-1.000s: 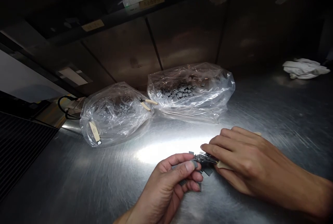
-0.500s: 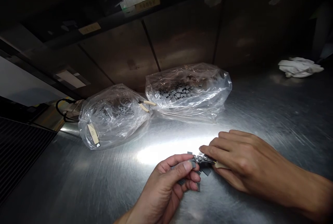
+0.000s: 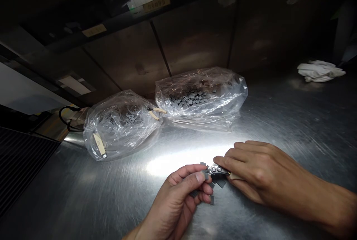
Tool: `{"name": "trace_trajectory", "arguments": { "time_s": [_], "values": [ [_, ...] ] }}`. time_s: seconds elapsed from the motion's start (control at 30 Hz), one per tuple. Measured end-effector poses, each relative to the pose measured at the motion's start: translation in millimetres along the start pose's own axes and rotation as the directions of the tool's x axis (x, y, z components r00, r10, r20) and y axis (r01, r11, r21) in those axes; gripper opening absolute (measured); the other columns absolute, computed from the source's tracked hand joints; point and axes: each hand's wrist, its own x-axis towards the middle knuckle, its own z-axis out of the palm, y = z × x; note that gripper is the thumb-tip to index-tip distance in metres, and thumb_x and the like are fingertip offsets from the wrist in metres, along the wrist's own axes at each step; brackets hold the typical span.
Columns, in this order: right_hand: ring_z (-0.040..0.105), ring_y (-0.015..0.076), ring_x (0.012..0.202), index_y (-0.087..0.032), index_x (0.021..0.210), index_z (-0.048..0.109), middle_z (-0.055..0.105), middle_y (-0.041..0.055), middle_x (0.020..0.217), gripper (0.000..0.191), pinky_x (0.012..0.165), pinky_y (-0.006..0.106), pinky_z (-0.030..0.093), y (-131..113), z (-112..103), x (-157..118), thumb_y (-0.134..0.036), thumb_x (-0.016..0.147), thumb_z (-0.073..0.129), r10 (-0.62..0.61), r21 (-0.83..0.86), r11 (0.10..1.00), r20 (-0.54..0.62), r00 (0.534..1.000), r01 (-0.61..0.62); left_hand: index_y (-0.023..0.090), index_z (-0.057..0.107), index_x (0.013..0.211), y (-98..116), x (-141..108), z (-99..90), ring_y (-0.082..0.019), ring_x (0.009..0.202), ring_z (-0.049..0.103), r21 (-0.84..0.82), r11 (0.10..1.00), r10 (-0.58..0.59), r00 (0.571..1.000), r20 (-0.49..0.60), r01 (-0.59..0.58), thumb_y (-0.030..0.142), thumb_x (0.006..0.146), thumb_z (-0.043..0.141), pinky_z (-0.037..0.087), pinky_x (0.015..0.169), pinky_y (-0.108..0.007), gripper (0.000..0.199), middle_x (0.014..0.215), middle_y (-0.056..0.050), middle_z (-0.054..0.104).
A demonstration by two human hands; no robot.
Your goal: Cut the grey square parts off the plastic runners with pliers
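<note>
Steel bench (image 3: 111,191), pliers (image 3: 219,170) in right hand (image 3: 259,171)

light: dim overall, source out of frame | glare: white streak across the brushed stainless steel table (image 3: 184,160) (blown out at its centre) | shadow: soft under the right hand (image 3: 259,173), deep on the cabinet front (image 3: 195,35) | edges: wide-angle bowing, darkest corners | focus: fairly sharp

- We look across a brushed stainless steel table (image 3: 290,128) with a bright white glare (image 3: 184,158) on it.
- Behind it we see brownish metal wall panels (image 3: 195,43).
- Above us runs a dark shelf rail (image 3: 92,22) with small labels (image 3: 155,4).
- To our left sit a black grille (image 3: 19,169) and a black cable (image 3: 64,115).
- To our right lies a crumpled white cloth (image 3: 320,71).
</note>
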Motion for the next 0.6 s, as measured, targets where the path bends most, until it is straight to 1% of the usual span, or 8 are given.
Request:
{"name": "trace_trajectory", "arguments": {
  "time_s": [0.17, 0.3, 0.43, 0.6],
  "values": [
    [0.055, 0.0193, 0.067, -0.018, 0.107, 0.068, 0.062, -0.0012, 0.078, 0.021, 0.064, 0.035, 0.037, -0.3, -0.5, -1.2, -0.007, 0.091, 0.06, -0.004, -0.002, 1.0, 0.012, 1.0, 0.004, 0.012, 0.083, 0.088, 0.2, -1.1, 0.1, -0.011, 0.065, 0.066, 0.0, 1.0, 0.004, 1.0, -0.005, -0.004, 0.023, 0.063, 0.099, 0.053, 0.064, -0.022, 0.032, 0.077, -0.006, 0.076],
    [0.054, 0.0186, 0.066, -0.018, 0.104, 0.067, 0.061, -0.0016, 0.077, 0.019, 0.062, 0.034, 0.035, 0.0, -0.5, -1.4, -0.007, 0.091, 0.059, -0.011, 0.001, 1.0, 0.01, 1.0, 0.011, 0.012, 0.084, 0.089, -0.2, -1.0, 0.5, -0.011, 0.064, 0.066, 0.001, 1.0, 0.004, 1.0, -0.003, -0.004, 0.023, 0.063, 0.099, 0.053, 0.064, -0.022, 0.032, 0.076, -0.006, 0.075],
    [0.055, 0.0182, 0.065, -0.018, 0.106, 0.068, 0.061, -0.0018, 0.077, 0.021, 0.063, 0.034, 0.036, -0.3, -0.5, -2.6, -0.006, 0.091, 0.06, -0.007, -0.004, 1.0, 0.022, 1.0, 0.008, 0.011, 0.084, 0.089, -1.1, -0.2, -0.1, -0.011, 0.066, 0.067, 0.006, 1.0, 0.009, 1.0, -0.001, -0.009, 0.023, 0.064, 0.099, 0.053, 0.064, -0.022, 0.032, 0.078, -0.007, 0.076],
    [0.055, 0.0163, 0.063, -0.018, 0.102, 0.069, 0.061, -0.0024, 0.074, 0.02, 0.061, 0.032, 0.037, -1.7, -2.0, -2.7, -0.006, 0.092, 0.057, 0.013, 0.049, 0.999, 0.037, 0.999, -0.015, 0.011, 0.084, 0.091, -0.4, -1.1, 0.2, -0.012, 0.067, 0.067, 0.001, 1.0, 0.006, 1.0, -0.015, -0.006, 0.023, 0.064, 0.099, 0.055, 0.066, -0.023, 0.033, 0.08, -0.007, 0.076]
  ]
}}
